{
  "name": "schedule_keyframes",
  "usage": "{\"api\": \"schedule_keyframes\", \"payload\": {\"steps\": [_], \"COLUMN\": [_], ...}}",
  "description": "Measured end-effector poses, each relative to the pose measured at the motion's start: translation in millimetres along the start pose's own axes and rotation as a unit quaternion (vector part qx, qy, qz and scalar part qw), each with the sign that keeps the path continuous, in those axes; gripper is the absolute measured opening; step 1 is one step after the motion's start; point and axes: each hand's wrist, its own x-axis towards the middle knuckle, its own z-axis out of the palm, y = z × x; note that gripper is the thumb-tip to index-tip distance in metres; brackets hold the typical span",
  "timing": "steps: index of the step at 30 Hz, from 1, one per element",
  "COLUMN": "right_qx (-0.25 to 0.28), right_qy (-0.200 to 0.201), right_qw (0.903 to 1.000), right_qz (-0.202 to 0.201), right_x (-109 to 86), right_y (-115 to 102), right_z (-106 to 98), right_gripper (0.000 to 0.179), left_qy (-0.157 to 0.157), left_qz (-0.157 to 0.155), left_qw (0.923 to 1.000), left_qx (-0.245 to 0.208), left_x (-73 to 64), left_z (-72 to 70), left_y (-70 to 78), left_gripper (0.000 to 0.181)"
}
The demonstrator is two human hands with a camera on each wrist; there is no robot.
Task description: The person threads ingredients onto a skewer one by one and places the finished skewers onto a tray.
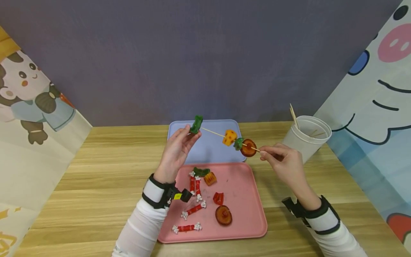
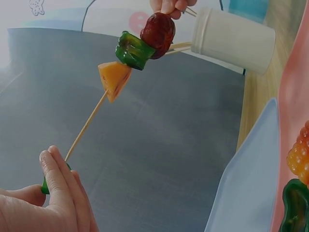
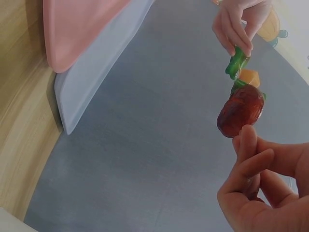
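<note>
My right hand point(image 1: 285, 162) pinches the blunt end of a wooden skewer point(image 1: 213, 132) between thumb and fingertips. Threaded on it, from that hand outward, are a brown toy mushroom point(image 1: 248, 147), a green pepper piece point(image 1: 238, 144) and a yellow-orange wedge point(image 1: 229, 137) with dark spots. Between thumb and fingers, my left hand point(image 1: 176, 151) pinches another green pepper piece point(image 1: 197, 124). The skewer's bare far end points to this piece and meets it in the left wrist view, where the fingers point(image 2: 55, 181) hide most of the pepper. Both hands are raised above the trays.
A pink tray point(image 1: 244, 217) carries several red-and-white bone-ended sticks point(image 1: 187, 227), a mushroom point(image 1: 223, 215), a red piece point(image 1: 218, 198), a corn piece point(image 1: 210, 179) and a green pepper piece point(image 1: 201, 172). Behind lies a blue tray point(image 1: 205, 151). A white cup point(image 1: 302, 141) with skewers stands right.
</note>
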Motion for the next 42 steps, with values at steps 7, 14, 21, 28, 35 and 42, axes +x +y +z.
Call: {"api": "schedule_keyframes", "payload": {"steps": [7,14,21,28,35,42], "right_qx": [0.005,0.001,0.006,0.000,0.002,0.001], "right_qy": [0.008,0.006,0.003,0.003,0.005,0.006], "right_qw": [0.9998,0.9999,0.9999,1.0000,1.0000,0.9998], "right_qz": [-0.016,-0.010,-0.011,-0.005,-0.008,-0.020], "right_x": [1.7,1.7,1.5,0.8,0.2,0.0], "right_y": [-30,-15,1,3,2,-22], "right_z": [-6,-3,0,0,1,-2], "right_gripper": [0.007,0.008,0.009,0.010,0.010,0.008], "left_qy": [-0.001,-0.004,-0.002,-0.008,-0.008,-0.003], "left_qz": [0.003,0.004,0.004,0.013,0.032,0.033], "left_qw": [1.0000,1.0000,1.0000,0.9998,0.9988,0.9985], "left_qx": [0.005,0.007,-0.002,0.011,0.035,0.043], "left_x": [0.1,0.3,1.0,1.8,1.5,1.5], "left_z": [1.2,1.2,1.2,0.6,-0.1,-0.6], "left_y": [-0.3,-0.5,-0.8,-0.9,-2.1,-2.1], "left_gripper": [0.018,0.019,0.019,0.016,0.014,0.013]}}
